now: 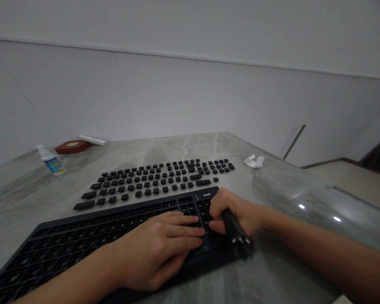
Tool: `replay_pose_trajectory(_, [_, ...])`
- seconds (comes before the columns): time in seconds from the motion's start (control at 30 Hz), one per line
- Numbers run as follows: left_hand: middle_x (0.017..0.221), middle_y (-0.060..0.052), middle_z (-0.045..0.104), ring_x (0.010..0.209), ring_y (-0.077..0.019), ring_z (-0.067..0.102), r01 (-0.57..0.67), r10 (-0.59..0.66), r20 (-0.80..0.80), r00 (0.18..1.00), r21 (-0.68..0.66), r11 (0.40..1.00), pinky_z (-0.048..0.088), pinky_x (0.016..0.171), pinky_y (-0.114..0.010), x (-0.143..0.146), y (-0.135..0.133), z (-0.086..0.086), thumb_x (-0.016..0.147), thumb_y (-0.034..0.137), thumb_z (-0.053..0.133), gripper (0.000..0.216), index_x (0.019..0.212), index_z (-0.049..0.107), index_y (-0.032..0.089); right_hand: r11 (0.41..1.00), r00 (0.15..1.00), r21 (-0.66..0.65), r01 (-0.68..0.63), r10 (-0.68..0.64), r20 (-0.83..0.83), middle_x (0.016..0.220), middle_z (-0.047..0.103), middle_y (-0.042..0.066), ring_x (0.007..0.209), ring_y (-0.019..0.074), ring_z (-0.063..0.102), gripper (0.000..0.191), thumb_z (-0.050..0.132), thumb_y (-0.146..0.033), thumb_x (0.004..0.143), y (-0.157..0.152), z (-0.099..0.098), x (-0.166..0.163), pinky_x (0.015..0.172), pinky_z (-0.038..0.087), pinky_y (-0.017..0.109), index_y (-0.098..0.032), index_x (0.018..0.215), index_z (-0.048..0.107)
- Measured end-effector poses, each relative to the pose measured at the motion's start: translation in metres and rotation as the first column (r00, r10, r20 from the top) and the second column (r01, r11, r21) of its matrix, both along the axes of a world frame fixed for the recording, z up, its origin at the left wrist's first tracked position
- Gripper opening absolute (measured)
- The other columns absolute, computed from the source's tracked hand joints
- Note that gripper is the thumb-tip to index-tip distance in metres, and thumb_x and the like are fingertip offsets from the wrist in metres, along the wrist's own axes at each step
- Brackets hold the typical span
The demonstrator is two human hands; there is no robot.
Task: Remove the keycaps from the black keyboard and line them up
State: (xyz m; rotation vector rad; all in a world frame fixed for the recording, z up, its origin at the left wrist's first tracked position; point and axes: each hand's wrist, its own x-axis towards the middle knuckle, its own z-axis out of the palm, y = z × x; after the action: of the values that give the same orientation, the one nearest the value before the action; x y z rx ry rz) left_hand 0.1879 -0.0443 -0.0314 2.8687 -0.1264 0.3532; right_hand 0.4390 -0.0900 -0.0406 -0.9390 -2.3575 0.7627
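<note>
A black keyboard [91,240] lies at an angle on the grey marbled table, with most of its keycaps off and the sockets bare. My left hand [164,245] rests flat on it, fingers stretched toward the right-hand key block and the palm near the front edge. My right hand [231,209] is wrapped round a dark-handled tool [233,230] over the number-pad end. The tool's near end, with a few shiny spots, points toward me; its working end is hidden by my hand. Behind the keyboard, loose black keycaps [156,183] are laid out in keyboard-like rows.
A white spray bottle [51,160] with a blue and yellow label stands at the left. Behind it are a reddish-brown box [72,147] and a thin white strip [92,139]. Crumpled white tissue [253,161] lies at the right. A pale wall [158,97] bounds the table's back.
</note>
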Motion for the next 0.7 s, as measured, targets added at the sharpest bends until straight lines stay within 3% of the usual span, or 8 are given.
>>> replay_pose_trajectory(0.2, [0.129,-0.007,0.062,0.127,-0.0239,0.052,0.014,-0.014,0.022,1.000,0.017,1.000,0.042,0.110,-0.041,0.000,-0.001,0.000,0.091,0.010,0.046,0.035,0.124,0.060,0.010,0.988,0.998,-0.143,0.059,-0.063,-0.019,0.047,0.027,-0.007,0.044,0.0048,0.025,0.026,0.054,-0.014,0.066,-0.003,0.008,-0.003,0.042,0.020,0.019,-0.015,0.048,0.036])
replay_pose_trajectory(0.33, [0.131,-0.009,0.061,0.123,-0.0239,0.055,0.013,-0.013,0.006,1.000,0.017,1.000,0.042,0.111,-0.040,0.000,-0.001,0.002,0.090,0.010,0.047,0.036,0.124,0.059,0.010,0.957,0.991,-0.265,0.121,-0.103,0.082,0.048,0.026,-0.006,0.045,0.0054,0.026,0.021,0.052,-0.014,0.064,-0.005,0.019,-0.003,0.040,0.019,0.018,-0.016,0.049,0.037])
replay_pose_trajectory(0.57, [0.137,-0.007,0.056,0.128,-0.0238,0.051,0.018,-0.017,-0.018,1.000,0.060,0.998,0.039,0.112,-0.038,-0.002,-0.003,0.004,0.093,0.013,0.044,0.038,0.128,0.058,0.008,0.903,0.954,-0.350,0.250,-0.168,0.249,0.047,0.034,-0.005,0.043,0.0056,0.032,0.028,0.057,-0.020,0.073,-0.008,0.028,-0.001,0.038,0.023,0.018,-0.015,0.051,0.041])
replay_pose_trajectory(0.7, [0.150,-0.001,0.038,0.138,-0.0289,0.037,0.012,0.008,-0.189,0.982,0.108,0.994,0.034,0.114,-0.048,-0.001,-0.003,0.009,0.095,0.023,0.045,0.047,0.142,0.045,0.015,0.811,0.949,-0.505,0.296,-0.189,0.253,0.050,0.050,-0.001,0.043,0.0087,0.047,0.019,0.052,-0.020,0.076,-0.008,0.027,-0.002,0.037,0.035,0.017,-0.014,0.058,0.051])
